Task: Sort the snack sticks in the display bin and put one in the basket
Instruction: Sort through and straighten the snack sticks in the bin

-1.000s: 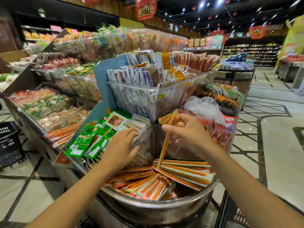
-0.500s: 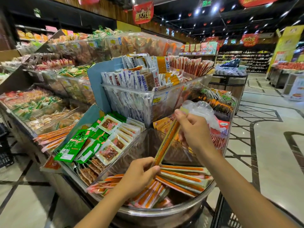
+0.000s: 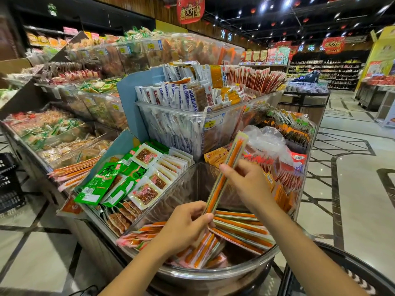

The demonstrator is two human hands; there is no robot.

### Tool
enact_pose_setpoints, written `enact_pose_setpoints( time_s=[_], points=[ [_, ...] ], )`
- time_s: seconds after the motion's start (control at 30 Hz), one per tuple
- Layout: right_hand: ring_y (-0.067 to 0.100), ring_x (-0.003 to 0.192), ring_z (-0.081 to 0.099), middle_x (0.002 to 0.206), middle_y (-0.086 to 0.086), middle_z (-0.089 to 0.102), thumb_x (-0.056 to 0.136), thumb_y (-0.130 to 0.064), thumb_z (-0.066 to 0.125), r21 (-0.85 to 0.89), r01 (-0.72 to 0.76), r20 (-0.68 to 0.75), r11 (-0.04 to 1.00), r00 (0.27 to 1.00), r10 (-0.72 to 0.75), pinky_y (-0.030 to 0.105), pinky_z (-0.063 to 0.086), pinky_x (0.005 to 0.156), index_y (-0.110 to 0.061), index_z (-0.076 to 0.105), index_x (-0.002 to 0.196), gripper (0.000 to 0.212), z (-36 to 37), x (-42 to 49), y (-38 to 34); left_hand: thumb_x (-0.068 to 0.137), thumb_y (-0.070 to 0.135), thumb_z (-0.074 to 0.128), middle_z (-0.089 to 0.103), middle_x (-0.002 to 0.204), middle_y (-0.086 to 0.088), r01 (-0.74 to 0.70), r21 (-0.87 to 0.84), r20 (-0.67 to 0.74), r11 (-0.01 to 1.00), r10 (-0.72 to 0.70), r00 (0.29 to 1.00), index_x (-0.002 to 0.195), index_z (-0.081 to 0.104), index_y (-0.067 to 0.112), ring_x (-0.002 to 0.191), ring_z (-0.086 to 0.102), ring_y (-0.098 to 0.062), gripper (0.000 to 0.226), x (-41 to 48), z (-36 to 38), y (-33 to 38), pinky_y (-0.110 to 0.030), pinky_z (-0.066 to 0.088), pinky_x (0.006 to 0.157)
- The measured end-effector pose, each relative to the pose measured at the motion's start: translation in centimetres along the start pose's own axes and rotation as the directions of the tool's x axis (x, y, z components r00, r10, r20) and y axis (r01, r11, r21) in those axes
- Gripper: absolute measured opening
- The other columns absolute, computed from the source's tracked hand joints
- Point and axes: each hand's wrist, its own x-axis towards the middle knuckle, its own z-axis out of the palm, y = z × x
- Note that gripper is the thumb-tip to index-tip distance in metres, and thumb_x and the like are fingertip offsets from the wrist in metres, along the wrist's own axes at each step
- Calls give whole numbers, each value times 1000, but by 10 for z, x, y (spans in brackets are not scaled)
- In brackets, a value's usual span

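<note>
Two hands share one snack stick (image 3: 227, 171) in the head view. It is a long, flat sleeve of glossy plastic, clear along its edges with an orange core, and it tilts with its upper end up and to the right above the bin (image 3: 213, 272). The right hand (image 3: 245, 184) has its grip pinched on the stick near the middle, thumb on the near face and fingers curled behind. The left hand (image 3: 183, 227) has its grip curled round the lower end, just above the pile (image 3: 239, 228).

That pile is more of the same slim sticks, lying flat and fanned across the bottom of the bin, some pink-edged. The bin is round, with a clear curved wall and a shiny metal rim.

Left of it lie flat green packets (image 3: 100, 182) and square clear pouches with brown filling. Behind stands a clear tub (image 3: 213, 116) packed with upright white sachets. A crumpled clear bag (image 3: 267, 137) sits to the right.

On the glossy tiled floor (image 3: 352, 189) at the far left stands a black latticed basket (image 3: 8, 182), well apart from the hands. A dark curved rim (image 3: 342, 267) shows at the lower right; what it belongs to I cannot tell.
</note>
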Motion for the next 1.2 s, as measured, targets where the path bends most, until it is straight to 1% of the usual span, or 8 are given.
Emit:
enact_pose_setpoints(
  time_s=[0.13,0.4,0.5,0.63,0.77,0.93,1.07,1.2],
  points=[
    [27,61,61,63,4,60,96,-38,64,5,-73,19,997,997,73,46,54,61,-10,59,73,37,20,-17,27,100,24,61,77,93,5,22,-54,44,998,-20,999,105,71,23,91,72,-7,11,-1,1,2,-29,56,87],
    [10,54,43,61,0,45,100,-32,58,66,-83,-157,994,983,93,29,38,54,-10,48,69,40,27,-26,46,93,18,72,77,87,5,103,-47,70,994,-99,993,106,66,20,82,74,-9,14,1,3,-3,-26,58,80],
    [13,57,46,61,2,48,96,-32,65,114,-90,-45,989,994,96,32,40,55,-4,56,75,37,24,-26,50,95,16,68,78,94,1,72,-98,64,993,-66,996,107,66,17,89,75,-12,12,2,2,-4,-28,59,84],
    [9,53,47,55,-3,51,95,-33,67,12,-90,81,996,993,89,32,40,55,-13,58,71,32,32,-29,54,93,16,70,78,91,-1,56,-111,-2,992,-57,998,106,67,16,88,75,-14,13,3,2,-6,-33,60,84],
    [8,49,46,54,-3,52,99,-31,61,-10,-74,-23,997,997,74,31,40,54,-12,54,71,35,29,-27,56,89,15,75,77,84,-4,141,-108,12,984,-140,990,102,68,18,77,74,-19,15,4,5,-10,-35,60,68],
    [22,58,56,63,8,60,93,-38,68,-57,-63,-121,996,991,56,44,49,59,-13,59,72,35,28,-29,50,91,13,72,75,83,-4,127,-67,-24,990,-129,991,97,71,20,77,73,-23,10,4,3,-12,-37,62,67],
    [12,63,53,66,-6,55,87,-45,73,-195,12,-226,981,972,-56,33,46,59,-24,53,77,31,24,-32,43,91,14,71,72,84,1,82,-25,-121,996,-84,989,95,72,26,79,69,-17,12,2,0,-7,-29,57,68],
    [12,65,48,71,-7,49,85,-42,76,-359,207,-208,910,933,-294,32,44,57,-21,48,78,36,17,-37,35,91,16,69,70,84,3,45,-1,-194,999,-45,980,92,72,29,82,67,-15,13,0,-6,-2,-38,57,80]
  ],
)
